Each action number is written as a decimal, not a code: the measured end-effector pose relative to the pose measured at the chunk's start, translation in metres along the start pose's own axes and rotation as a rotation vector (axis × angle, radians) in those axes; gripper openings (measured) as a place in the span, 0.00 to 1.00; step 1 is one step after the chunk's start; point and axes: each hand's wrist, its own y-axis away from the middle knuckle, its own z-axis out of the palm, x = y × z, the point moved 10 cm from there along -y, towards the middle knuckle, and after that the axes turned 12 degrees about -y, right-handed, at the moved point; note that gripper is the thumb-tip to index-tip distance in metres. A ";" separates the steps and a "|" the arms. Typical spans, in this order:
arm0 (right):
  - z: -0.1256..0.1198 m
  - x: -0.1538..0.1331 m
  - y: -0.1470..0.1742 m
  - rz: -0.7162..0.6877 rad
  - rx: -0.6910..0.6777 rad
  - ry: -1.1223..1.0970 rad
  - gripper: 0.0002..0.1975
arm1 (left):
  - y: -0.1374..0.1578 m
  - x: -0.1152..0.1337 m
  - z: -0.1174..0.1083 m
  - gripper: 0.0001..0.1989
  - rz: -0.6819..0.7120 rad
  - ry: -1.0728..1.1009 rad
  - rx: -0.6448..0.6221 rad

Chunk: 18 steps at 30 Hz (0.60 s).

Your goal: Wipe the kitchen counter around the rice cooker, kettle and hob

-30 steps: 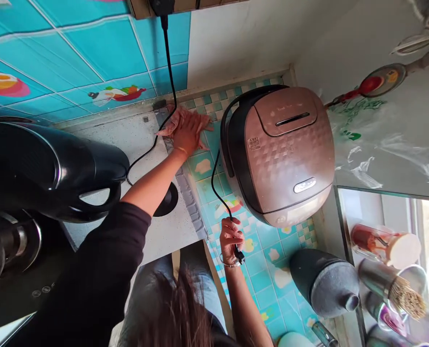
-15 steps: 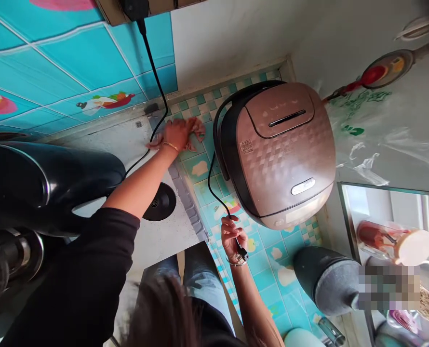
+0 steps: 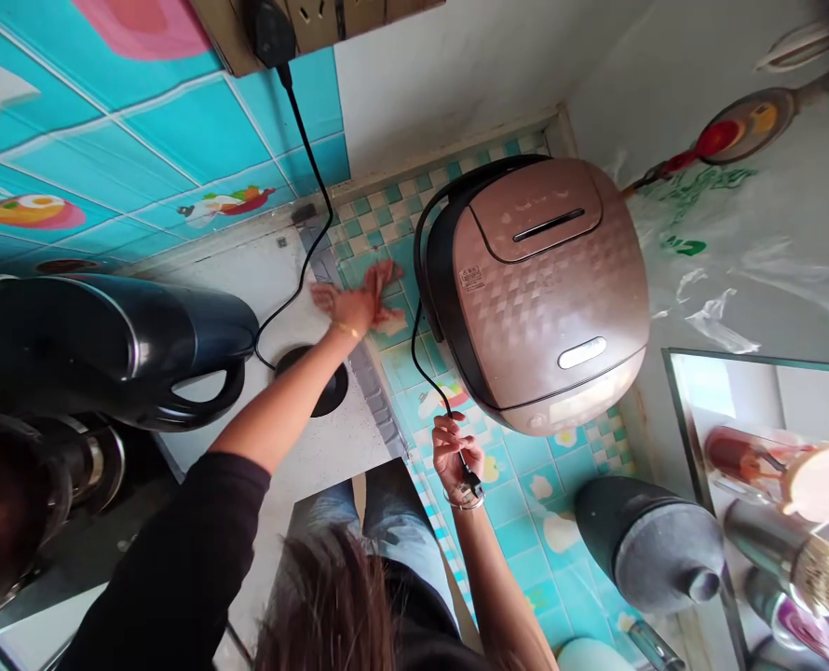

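Now, left hand (image 3: 350,306): fingers spread flat on pink cloth (image 3: 385,280), pressing it onto tiled counter (image 3: 519,485).
Right hand (image 3: 455,449): fingers clamped on black cord (image 3: 425,373) beside rice cooker (image 3: 540,289).

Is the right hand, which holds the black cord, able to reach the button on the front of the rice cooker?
Probably yes. The right hand is just below the rice cooker, and nothing stands between it and the silver button. But it grips the black cord, so it would carry the cord along or let it go first.
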 end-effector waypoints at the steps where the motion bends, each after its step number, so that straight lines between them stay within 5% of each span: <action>1: 0.000 -0.001 0.002 -0.005 -0.004 -0.011 0.21 | 0.019 -0.001 0.011 0.40 0.006 0.013 0.002; 4: 0.001 -0.001 0.009 0.021 0.036 -0.081 0.26 | 0.049 -0.022 0.014 0.29 -0.075 0.170 0.102; 7: 0.013 0.002 0.016 0.047 0.011 -0.119 0.32 | 0.023 -0.056 -0.040 0.30 -0.223 0.271 0.405; 9: 0.024 0.006 0.020 0.059 -0.046 -0.135 0.34 | -0.017 -0.056 -0.078 0.30 -0.152 0.239 0.555; 13: 0.037 0.019 0.027 0.034 -0.113 -0.163 0.39 | -0.091 -0.029 -0.079 0.28 0.075 0.145 0.403; 18: 0.044 0.040 0.030 0.070 -0.133 -0.176 0.37 | -0.079 0.034 -0.053 0.28 0.366 0.084 0.338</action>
